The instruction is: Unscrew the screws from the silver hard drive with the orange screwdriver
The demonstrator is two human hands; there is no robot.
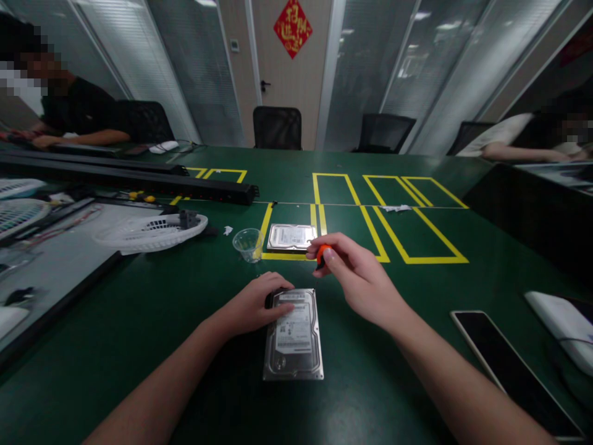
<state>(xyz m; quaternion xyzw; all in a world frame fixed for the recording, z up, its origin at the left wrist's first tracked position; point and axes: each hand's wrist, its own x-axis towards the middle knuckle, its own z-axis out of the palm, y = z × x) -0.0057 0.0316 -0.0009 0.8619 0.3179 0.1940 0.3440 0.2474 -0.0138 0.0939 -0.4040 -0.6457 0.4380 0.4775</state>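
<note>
Left hand (pixel 257 304) is pressed flat on the far end of the hard drive (pixel 293 337), fingers spread over its top edge, pinning it to the green desk (pixel 152 309) rather than gripping it. That drive lies label-up straight in front of the person, between the two forearms. Right hand (pixel 356 278) hovers just beyond the drive's far right corner, fingers pinched tight on an orange-handled tool (pixel 323 253); the tip is hidden behind the hand, so I cannot tell what kind of bit it carries.

Risks, as I judge them: only one end of the drive is held down, so a sideways push from the tool could pivot the near end across the smooth desk. A tool tip skidding off could scratch the label plate or jab the left fingers, which sit very near the working corner. The clear plastic cup (pixel 249 244), standing just beyond the drive to the left, is light and a stray sleeve or wrist could knock it over; whether it holds anything is too small to tell.

The count: two hard drives, the held one and a second drive (pixel 291 237) lying beyond it inside a yellow taped box (pixel 267 230). One cup. One orange tool. One dark phone (pixel 504 364) well to the right of the held drive.
</note>
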